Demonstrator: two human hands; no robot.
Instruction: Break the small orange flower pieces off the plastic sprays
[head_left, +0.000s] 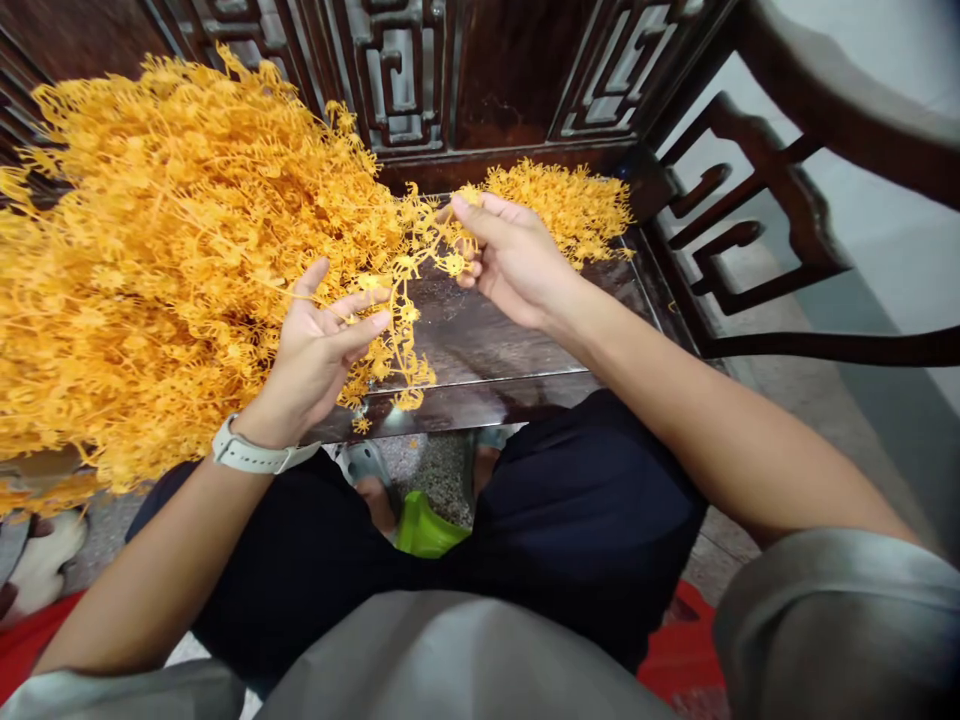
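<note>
A branching orange plastic sprig (405, 310) hangs between my two hands, above the dark wooden bench (480, 335). My left hand (319, 345), with a pale watch band on its wrist, holds the sprig's thin stem between thumb and fingers. With thumb and fingertips pinched together, my right hand (514, 250) grips the sprig's upper right end. A huge heap of orange sprigs (172, 250) lies to the left, right behind my left hand. Beyond my right hand sits a smaller pile of orange pieces (570, 205).
The bench has a carved dark backrest (499, 80) and a curved armrest (772, 190) at the right. Below, between my knees, is a bright green plastic object (427, 528). Something red (682, 650) shows beside my legs.
</note>
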